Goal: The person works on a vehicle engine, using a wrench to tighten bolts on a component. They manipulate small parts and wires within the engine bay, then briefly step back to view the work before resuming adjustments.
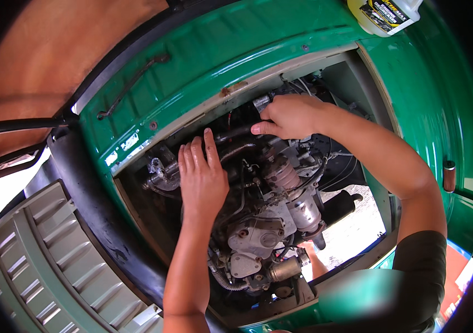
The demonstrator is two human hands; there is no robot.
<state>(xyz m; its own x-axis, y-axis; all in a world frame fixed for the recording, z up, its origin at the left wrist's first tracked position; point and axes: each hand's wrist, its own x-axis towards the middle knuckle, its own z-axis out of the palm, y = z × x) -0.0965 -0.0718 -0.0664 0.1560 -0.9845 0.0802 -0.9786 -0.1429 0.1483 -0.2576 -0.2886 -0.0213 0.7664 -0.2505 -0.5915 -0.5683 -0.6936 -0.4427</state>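
Observation:
A greasy engine (256,236) sits in the rectangular opening of a green vehicle body. Across its far side runs a thick black hose (235,133). My right hand (292,116) is closed at the hose's right end, thumb along it; the other fingertips are hidden behind the hand. Beside a metal fitting (261,104), its knuckles point into the bay. My left hand (203,175) lies palm down with fingers stretched over the hose's left part, near a dark metal housing (161,175). What is under the left palm cannot be seen.
A degreaser bottle (381,22) stands on the green panel (214,61) at the far right. A dark bent rod (131,89) lies along that panel. The bay's frame (381,100) surrounds the engine. Thin cables (342,172) cross the right side. A grey slatted panel (53,250) is at left.

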